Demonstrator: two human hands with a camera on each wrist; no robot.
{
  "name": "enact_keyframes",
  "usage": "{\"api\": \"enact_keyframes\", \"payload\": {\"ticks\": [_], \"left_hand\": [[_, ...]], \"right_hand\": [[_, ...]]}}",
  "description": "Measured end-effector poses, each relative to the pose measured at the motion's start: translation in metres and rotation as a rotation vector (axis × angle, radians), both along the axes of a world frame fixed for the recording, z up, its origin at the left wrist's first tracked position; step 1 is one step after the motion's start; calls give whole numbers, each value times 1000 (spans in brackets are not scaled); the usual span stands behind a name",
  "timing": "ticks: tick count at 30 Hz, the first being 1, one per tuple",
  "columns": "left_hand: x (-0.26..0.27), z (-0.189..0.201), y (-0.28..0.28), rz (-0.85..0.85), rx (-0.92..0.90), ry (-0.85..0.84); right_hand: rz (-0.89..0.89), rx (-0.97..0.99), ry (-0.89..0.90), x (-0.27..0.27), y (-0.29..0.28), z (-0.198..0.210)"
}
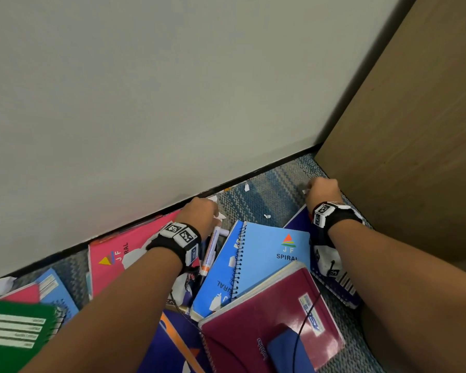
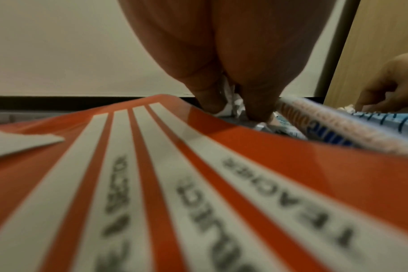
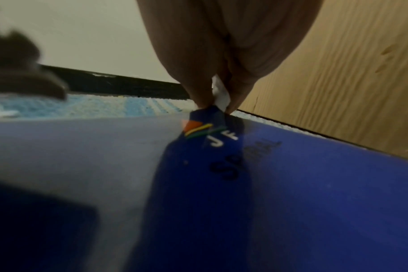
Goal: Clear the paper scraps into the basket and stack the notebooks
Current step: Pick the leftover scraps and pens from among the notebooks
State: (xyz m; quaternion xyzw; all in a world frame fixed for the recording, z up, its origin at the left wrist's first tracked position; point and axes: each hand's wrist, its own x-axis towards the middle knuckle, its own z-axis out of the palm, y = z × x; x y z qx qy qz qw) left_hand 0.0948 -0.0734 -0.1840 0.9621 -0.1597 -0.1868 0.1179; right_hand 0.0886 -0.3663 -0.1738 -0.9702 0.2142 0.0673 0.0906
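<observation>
A white paper scrap (image 3: pixel 219 92) is being pinched by the right hand (image 1: pixel 324 191) near the carpet's (image 1: pixel 275 189) far right corner; crumpled scraps (image 2: pixel 233 103) are being gripped by the left hand (image 1: pixel 199 214) beside the pink notebook (image 1: pixel 113 254), along the wall edge.

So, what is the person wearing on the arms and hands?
Both forearms are bare, with no sleeves, and the left hand and right hand wear no gloves. Each wrist carries a black band holding white blocks printed with black square code markers. A thin black cable runs back below the right wrist.
</observation>
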Motion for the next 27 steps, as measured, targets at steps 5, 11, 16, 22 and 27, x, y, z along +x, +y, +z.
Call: {"api": "enact_keyframes", "payload": {"ticks": [5,11,16,22,27], "left_hand": [[1,10,-10,-65,65,-59],[3,15,-18,-93,172,-84],[7,24,-20,13,153,-30],[2,36,-18,178,10,-25],[-2,72,-12,191,-82,-122]], "right_hand": [[-90,28,-19,0,0,1],[-199,201,-190,3,9,6],[-153,254,-242,7,26,22],[-28,184,-269,10,38,54],[81,118,-228,13,40,103]]}}
